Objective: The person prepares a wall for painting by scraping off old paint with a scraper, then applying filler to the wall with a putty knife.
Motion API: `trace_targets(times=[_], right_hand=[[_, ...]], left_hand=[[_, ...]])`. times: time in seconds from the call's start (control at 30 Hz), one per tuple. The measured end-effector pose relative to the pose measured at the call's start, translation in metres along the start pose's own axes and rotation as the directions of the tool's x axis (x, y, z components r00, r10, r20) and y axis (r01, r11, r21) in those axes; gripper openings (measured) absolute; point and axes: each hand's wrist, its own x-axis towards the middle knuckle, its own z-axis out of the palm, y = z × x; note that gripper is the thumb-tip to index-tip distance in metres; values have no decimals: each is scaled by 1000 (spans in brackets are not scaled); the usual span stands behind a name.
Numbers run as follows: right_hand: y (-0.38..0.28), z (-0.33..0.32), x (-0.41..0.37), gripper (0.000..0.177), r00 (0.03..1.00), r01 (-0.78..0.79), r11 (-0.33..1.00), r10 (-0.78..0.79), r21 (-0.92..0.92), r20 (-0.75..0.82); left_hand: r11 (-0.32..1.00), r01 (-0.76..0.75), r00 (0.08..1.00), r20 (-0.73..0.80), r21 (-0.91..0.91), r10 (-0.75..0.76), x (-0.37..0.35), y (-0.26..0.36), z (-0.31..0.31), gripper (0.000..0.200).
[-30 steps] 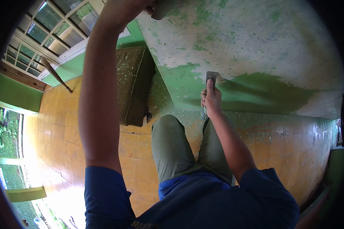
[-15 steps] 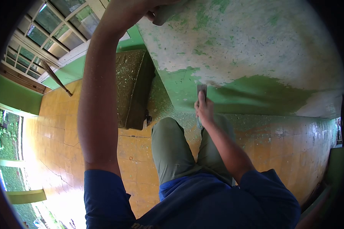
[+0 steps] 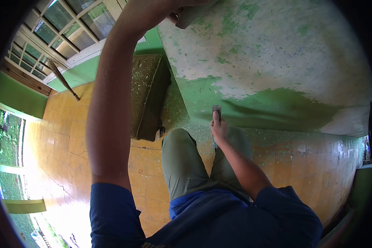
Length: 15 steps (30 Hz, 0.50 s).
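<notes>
In my right hand [image 3: 220, 129] is a scraper [image 3: 216, 109], its flat blade pointing up and away from me. The blade lies over green paint low on the wall [image 3: 273, 58]; whether it touches is hard to tell. My fingers wrap the handle, and its lower end shows below the hand. Pale bare patches cover most of the wall, with ragged green paint [image 3: 273, 105] along the bottom. My left hand [image 3: 171, 10] is raised at the top edge, partly cut off, its fingers curled at a grey slab-like piece [image 3: 196, 15] that I cannot identify.
A brown box-like seat [image 3: 146, 95] strewn with paint flakes stands left of the wall. Flakes litter the yellow tiled floor [image 3: 149, 165] along the wall's foot. A broom [image 3: 63, 80] leans by the paned windows [image 3: 66, 25]. My knees [image 3: 180, 144] are close to the wall.
My right hand has drawn the scraper down, away from the ragged paint edge and toward my knees. The whole view has shifted slightly; my left hand stays at the grey piece.
</notes>
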Motion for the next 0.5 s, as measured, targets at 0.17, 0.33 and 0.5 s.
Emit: trace_targets(times=[0.17,0.33,0.5], right_hand=[[-25,7,24,53,996,-45,980,59,194,-69],[2,6,7,52,995,82,995,-79,56,-69],[-39,10,26,52,998,7,996,-1,93,-64]], left_hand=[[999,41,999,-30,24,-40,2,1,1,21],[1000,-14,999,29,-16,14,0,-3,-2,22],[999,-34,999,31,-2,34,1,-6,-1,22]])
